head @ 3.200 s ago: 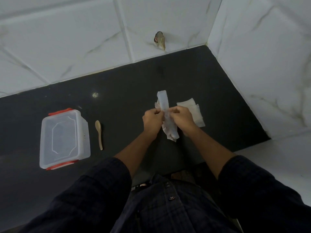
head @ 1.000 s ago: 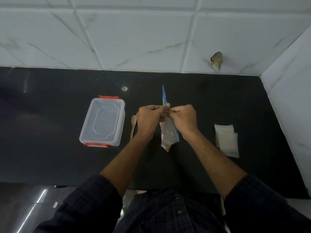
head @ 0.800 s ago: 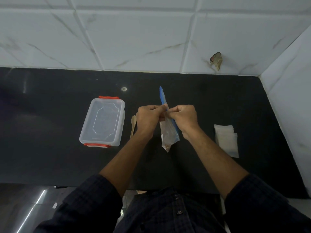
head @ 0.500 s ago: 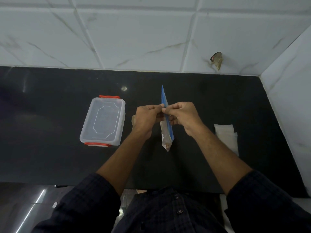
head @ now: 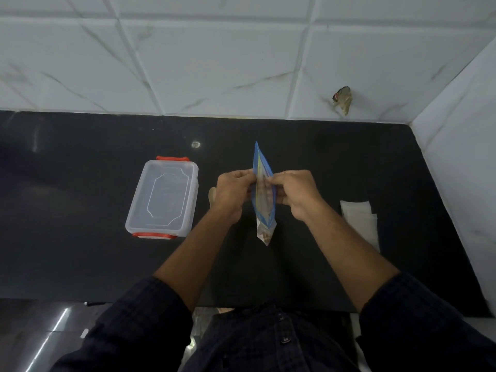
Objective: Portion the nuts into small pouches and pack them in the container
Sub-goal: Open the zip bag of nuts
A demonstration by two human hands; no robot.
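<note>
Now both hands, left hand [head: 233, 195] and right hand [head: 296, 194], pinch the bag [head: 264, 196] mouth between them; container [head: 163, 197] well left.

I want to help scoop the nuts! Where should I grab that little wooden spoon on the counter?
Probably its handle. The wooden spoon lies flat on the black counter between the container and the left hand, which hides most of it; only the rounded bowl end shows. Wait until that hand moves, then pinch the thin handle from above.
</note>
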